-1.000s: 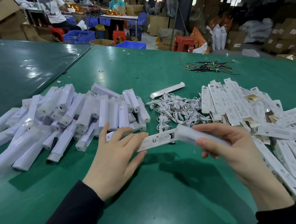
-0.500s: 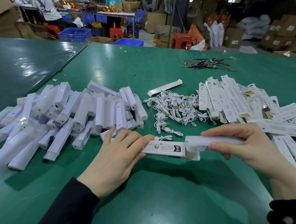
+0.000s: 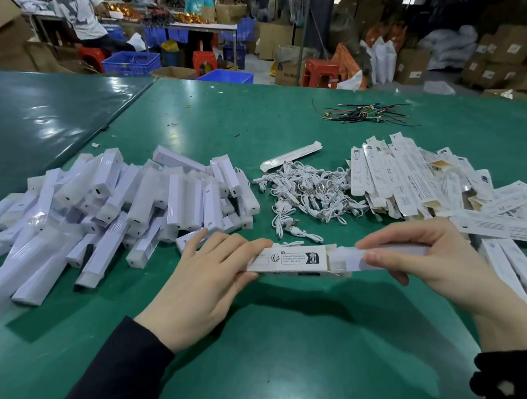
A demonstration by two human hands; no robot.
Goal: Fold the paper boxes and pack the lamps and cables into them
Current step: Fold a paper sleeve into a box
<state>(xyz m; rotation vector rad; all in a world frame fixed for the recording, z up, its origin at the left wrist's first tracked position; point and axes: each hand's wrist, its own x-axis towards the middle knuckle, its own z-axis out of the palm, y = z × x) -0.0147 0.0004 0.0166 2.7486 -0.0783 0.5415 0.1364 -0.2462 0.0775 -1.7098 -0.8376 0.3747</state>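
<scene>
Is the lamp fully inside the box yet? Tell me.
No: the right hand holds the lamp with much of it outside the box that the left hand grips.

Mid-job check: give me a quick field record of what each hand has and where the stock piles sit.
left hand: grips the printed white paper box, held level above the green table
right hand: pinches the white bar lamp, one end at the box's open end
lamp pile: left of hands
white cable heap: centre, behind the box
flat unfolded boxes: right
loose coloured wires: far right
</scene>
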